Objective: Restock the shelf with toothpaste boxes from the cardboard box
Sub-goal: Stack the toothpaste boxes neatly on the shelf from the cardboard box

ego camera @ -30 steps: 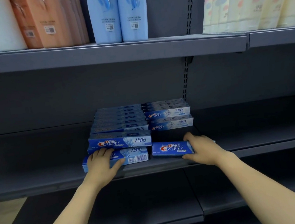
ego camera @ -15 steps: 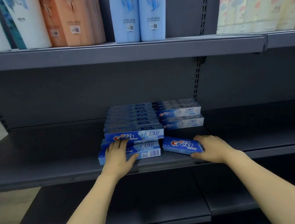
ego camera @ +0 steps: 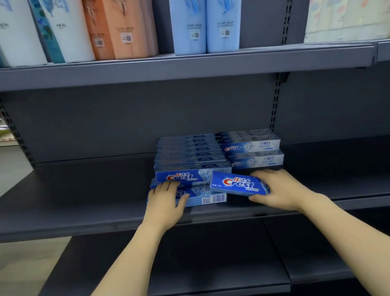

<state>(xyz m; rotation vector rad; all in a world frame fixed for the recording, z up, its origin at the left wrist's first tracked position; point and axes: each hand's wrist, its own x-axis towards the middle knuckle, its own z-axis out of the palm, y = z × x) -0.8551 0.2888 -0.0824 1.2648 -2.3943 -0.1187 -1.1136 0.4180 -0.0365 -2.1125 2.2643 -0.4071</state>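
the right hand [ego camera: 282, 190] pinches a loose toothpaste box [ego camera: 239, 183] by its right end, thumb beneath and fingers curled over the top, and the box is tilted with its left end raised, overlapping the front stack [ego camera: 192, 175] at about nine o'clock from the hand. the left hand [ego camera: 168, 199] lies with fingers fairly straight across the front of the bottom box [ego camera: 208, 198], thumb hooked under its lower edge, pressing rather than gripping. both stacks sit on the middle shelf [ego camera: 75, 217], with a shorter pair of paler boxes [ego camera: 254, 153] at twelve o'clock from the loose box. the risk, as i judge it, is that the raised left corner catches the front stack's face and nudges those boxes askew or off the shelf lip, since the bottom box already juts forward of the ones above. an end-only pinch could also let the box swing or slip. the cardboard box is not in view. against half a second ago, the loose box has lifted off the shelf and swung leftward, and the left hand stays braced on the stack.
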